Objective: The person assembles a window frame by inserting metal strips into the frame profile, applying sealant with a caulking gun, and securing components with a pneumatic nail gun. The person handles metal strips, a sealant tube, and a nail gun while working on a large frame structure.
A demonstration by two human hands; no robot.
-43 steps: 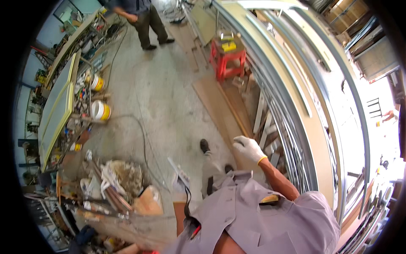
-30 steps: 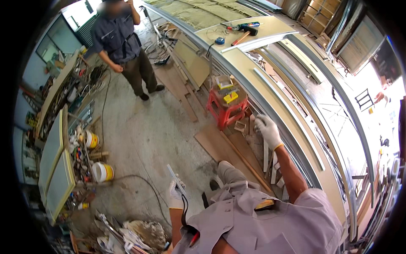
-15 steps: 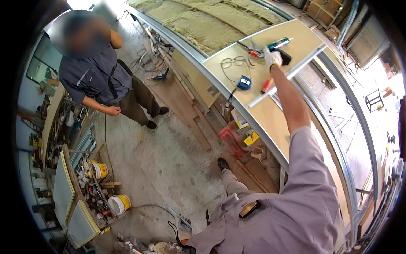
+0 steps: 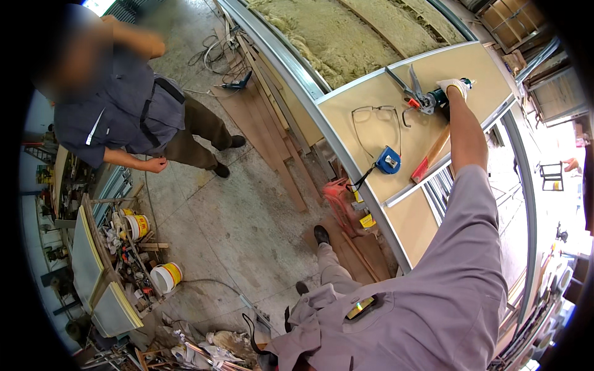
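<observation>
Workshop panel [image 4: 371, 133] is reached across, the right hand [image 4: 453, 88] closed on the power tool [image 4: 433, 98], best gripped firmly beside the pliers [image 4: 405, 89]; left hand unseen.

The right hand [image 4: 453, 86] has risen from beside the knee up to the far edge of the board [image 4: 371, 117] and now closes on the green power tool [image 4: 438, 97].
</observation>
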